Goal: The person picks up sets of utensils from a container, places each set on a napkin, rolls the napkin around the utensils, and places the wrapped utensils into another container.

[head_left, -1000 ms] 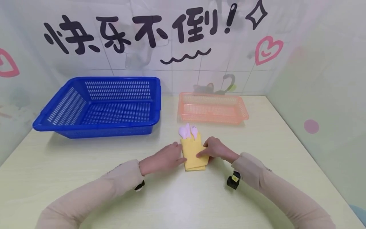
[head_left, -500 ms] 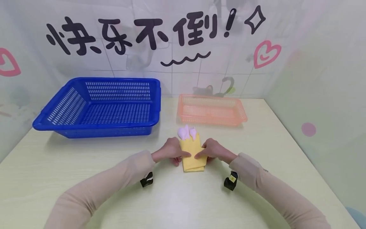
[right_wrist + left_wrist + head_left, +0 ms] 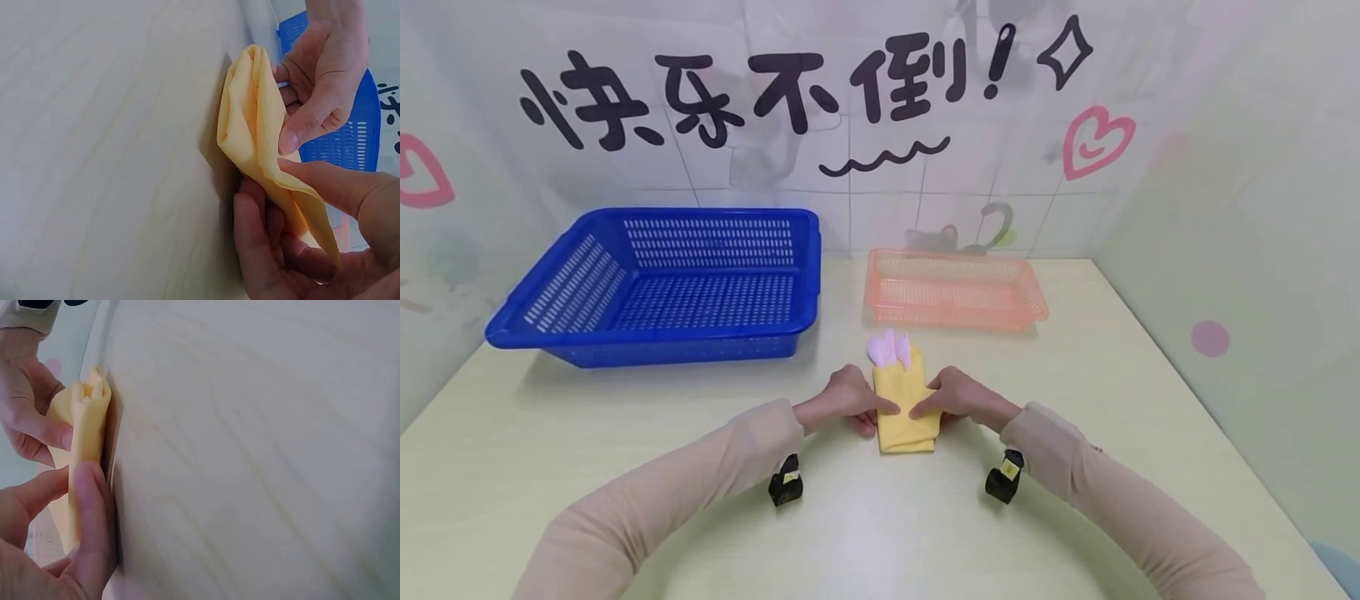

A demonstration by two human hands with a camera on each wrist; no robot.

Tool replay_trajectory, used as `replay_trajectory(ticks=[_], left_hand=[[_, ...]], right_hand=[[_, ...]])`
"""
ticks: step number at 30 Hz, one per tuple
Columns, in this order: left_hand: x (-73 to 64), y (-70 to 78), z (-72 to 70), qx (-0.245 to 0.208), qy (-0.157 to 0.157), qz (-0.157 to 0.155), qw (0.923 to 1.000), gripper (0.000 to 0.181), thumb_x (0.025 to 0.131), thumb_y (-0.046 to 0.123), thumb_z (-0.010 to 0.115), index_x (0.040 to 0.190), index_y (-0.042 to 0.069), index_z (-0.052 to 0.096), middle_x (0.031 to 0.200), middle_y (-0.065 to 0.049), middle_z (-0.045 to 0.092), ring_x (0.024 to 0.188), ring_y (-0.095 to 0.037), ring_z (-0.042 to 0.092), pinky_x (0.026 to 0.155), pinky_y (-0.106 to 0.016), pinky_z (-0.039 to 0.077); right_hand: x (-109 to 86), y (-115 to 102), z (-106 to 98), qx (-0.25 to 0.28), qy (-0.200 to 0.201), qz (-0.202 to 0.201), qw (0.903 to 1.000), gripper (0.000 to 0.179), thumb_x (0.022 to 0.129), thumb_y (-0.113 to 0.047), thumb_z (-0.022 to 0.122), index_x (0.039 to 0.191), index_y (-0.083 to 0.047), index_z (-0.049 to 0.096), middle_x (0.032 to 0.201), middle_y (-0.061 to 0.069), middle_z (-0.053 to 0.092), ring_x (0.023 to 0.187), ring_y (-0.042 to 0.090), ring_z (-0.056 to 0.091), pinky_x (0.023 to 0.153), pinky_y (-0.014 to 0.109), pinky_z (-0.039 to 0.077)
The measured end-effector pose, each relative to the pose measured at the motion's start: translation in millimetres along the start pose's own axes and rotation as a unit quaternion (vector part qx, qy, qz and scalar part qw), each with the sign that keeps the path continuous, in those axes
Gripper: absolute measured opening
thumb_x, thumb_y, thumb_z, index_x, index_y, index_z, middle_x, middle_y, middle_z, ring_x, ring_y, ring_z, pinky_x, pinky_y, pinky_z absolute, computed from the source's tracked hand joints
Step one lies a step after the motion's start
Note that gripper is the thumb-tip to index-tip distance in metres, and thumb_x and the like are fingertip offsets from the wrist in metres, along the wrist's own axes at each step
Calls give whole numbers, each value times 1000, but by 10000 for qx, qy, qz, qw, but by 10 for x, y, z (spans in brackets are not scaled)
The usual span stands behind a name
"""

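Observation:
A folded yellow cloth napkin (image 3: 904,417) lies in the middle of the table, with a pink spoon (image 3: 877,351), a pink knife (image 3: 891,343) and a pink fork (image 3: 904,352) poking out of its far end. My left hand (image 3: 850,397) grips the napkin's left side, thumb on top and fingers along the edge. On the other side my right hand (image 3: 961,395) pinches the right edge, its thumb also on top. In the right wrist view the folded layers of the napkin (image 3: 259,131) show, with the right fingers (image 3: 253,244) curled beneath.
A large blue basket (image 3: 655,337) stands at the back left of the table (image 3: 865,525). Behind the napkin is a shallow pink basket (image 3: 955,317). A patterned wall covering (image 3: 887,192) rises at the table's back edge.
My left hand has moved in to the right and now has its thumb over the napkin. The right hand has kept its hold; the fork has turned slightly.

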State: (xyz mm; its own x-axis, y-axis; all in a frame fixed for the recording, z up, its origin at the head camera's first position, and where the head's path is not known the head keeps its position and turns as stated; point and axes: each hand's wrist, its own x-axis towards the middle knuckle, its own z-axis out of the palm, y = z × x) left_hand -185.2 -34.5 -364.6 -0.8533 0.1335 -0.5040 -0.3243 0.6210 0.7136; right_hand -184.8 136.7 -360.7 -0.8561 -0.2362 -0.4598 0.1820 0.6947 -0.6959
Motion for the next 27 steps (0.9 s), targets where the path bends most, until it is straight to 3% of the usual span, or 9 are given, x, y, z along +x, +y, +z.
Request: replay_trajectory(ticks=[8, 13, 20, 27], left_hand=[[-39, -28, 2, -40, 28, 98, 9999, 27, 70, 21, 75, 60, -1, 63, 50, -9, 60, 39, -13, 56, 44, -23, 48], [-31, -39, -4, -449, -15, 32, 9990, 23, 71, 16, 74, 64, -3, 62, 51, -9, 60, 42, -14, 58, 46, -24, 49], [1, -79, 1, -1092, -347, -131, 9933, 19, 73, 11, 71, 78, -6, 65, 58, -9, 63, 46, -14, 60, 50, -26, 50], [42, -108, 8, -1429, -526, -237, 9881, 21, 74, 10, 70, 88, -6, 66, 64, -10, 65, 49, -13, 60, 51, -25, 51]], right_hand=[[-27, -12, 26, -88, 101, -89, 9999, 17, 71, -15, 73, 63, -6, 60, 51, -2, 55, 44, 9, 50, 45, 20, 41], [-23, -25, 15, -8, 71, -57, 10000, 15, 70, -15, 73, 66, -5, 63, 52, -2, 56, 45, 8, 50, 46, 20, 40], [27, 20, 11, 554, -221, 260, 9979, 22, 72, -14, 72, 88, 0, 66, 63, 0, 61, 51, 7, 51, 49, 18, 41], [18, 30, -2, 1333, -593, 384, 9886, 41, 75, -9, 69, 110, 7, 56, 74, 4, 63, 60, 8, 56, 54, 19, 45]])
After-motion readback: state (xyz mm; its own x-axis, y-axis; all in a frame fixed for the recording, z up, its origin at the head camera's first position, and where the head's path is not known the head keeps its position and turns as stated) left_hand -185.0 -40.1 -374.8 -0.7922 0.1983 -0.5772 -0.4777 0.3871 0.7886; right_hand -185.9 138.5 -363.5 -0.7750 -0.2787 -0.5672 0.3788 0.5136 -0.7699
